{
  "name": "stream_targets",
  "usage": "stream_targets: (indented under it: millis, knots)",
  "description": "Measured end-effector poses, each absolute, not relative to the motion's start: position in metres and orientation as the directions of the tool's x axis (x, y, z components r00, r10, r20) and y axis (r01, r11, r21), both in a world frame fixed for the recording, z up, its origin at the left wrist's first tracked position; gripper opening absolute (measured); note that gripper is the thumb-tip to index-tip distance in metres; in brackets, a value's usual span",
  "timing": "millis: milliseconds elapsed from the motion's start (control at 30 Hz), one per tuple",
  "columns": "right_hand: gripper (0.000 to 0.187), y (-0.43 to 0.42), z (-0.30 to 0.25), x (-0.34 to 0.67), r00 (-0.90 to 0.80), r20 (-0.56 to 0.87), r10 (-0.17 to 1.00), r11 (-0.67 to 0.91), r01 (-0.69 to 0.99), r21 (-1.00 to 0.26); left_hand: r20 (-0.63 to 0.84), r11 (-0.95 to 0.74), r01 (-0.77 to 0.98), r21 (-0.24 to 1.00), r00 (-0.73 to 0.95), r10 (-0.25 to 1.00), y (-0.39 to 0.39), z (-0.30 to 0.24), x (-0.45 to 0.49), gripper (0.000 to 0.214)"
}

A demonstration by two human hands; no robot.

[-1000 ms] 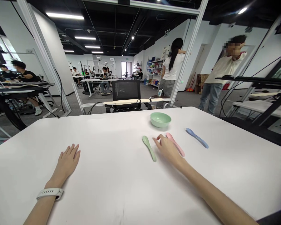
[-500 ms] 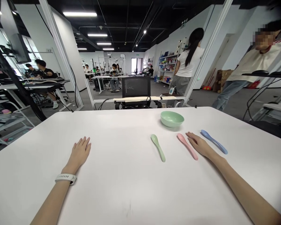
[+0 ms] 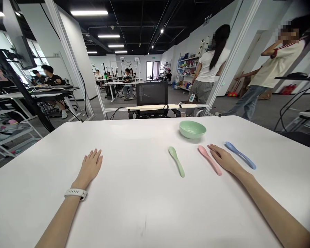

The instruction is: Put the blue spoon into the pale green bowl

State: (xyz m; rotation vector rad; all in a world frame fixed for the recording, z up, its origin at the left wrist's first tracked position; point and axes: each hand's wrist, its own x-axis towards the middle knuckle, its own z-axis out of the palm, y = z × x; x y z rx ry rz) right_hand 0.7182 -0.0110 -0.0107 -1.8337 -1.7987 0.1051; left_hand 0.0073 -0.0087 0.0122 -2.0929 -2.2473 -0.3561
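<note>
As your right hand [image 3: 224,159] now lies between two spoons, having crossed from its place over the pink one a second ago, all three spoons are free of any grip, a pause in the handling by the look of it.

Entries, near to far:

Table [image 3: 134,193], white: one, under everything listed down to the bowl.

Wristband [image 3: 76,193], pale: one, on your left wrist.

Hands: two, both yours. Your left hand [image 3: 91,166] is palm down, well apart from the spoons, fingers extended and slightly spread, nothing seen in it. Your right is palm down, fingers nearly straight and close together, with no hold on anything visible.

Spoons: three, side by side, handles toward you. Green spoon [image 3: 177,162], leftmost; pink spoon [image 3: 210,160], just left of your right hand; blue spoon [image 3: 240,155], just right of it.

Bowl [image 3: 192,130], green: one, upright, beyond the green and pink spoons, near the far edge.

Chair [image 3: 152,93], black, beyond the table: one.
</note>
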Motion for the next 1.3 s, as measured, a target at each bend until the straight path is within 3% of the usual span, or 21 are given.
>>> stream_targets:
  millis: [167, 367, 533, 700, 867, 1067, 1167, 1300]
  knots:
    - [0.055, -0.016, 0.004, 0.718, 0.143, 0.335, 0.931, 0.02, 0.899, -0.438, 0.195, 0.06, 0.99, 0.13, -0.085, 0.977, -0.008, 0.012, 0.008, 0.071]
    - [0.06, -0.031, 0.016, 0.757, 0.392, 0.53, 0.752, -0.24, 0.912, -0.334, 0.189, 0.069, 0.991, 0.114, -0.09, 0.978, -0.008, 0.013, 0.009, 0.069]
    - [0.065, -0.038, 0.008, 0.779, 0.523, 0.46, 0.717, -0.431, 0.852, -0.297, 0.193, 0.069, 0.99, 0.122, -0.092, 0.977, -0.008, 0.013, 0.009, 0.068]
    - [0.049, -0.034, 0.004, 0.783, 0.601, 0.353, 0.717, -0.496, 0.796, -0.347, 0.202, 0.062, 0.989, 0.134, -0.088, 0.975, -0.008, 0.011, 0.008, 0.07]
    - [0.031, -0.034, 0.009, 0.78, 0.603, 0.432, 0.671, -0.395, 0.783, -0.48, 0.189, 0.064, 0.989, 0.131, -0.089, 0.978, -0.007, 0.012, 0.01, 0.071]
    - [0.031, -0.021, 0.053, 0.753, 0.502, 0.584, 0.638, -0.17, 0.831, -0.529, 0.206, 0.056, 0.989, 0.14, -0.084, 0.975, -0.009, 0.013, 0.012, 0.07]
    - [0.033, -0.001, 0.087, 0.729, 0.386, 0.554, 0.738, -0.121, 0.883, -0.454, 0.21, 0.049, 0.987, 0.15, -0.08, 0.974, -0.01, 0.013, 0.011, 0.071]
    - [0.04, 0.035, 0.125, 0.695, 0.159, 0.397, 0.904, -0.083, 0.976, -0.201, 0.215, 0.049, 0.986, 0.157, -0.083, 0.973, -0.009, 0.011, 0.01, 0.073]
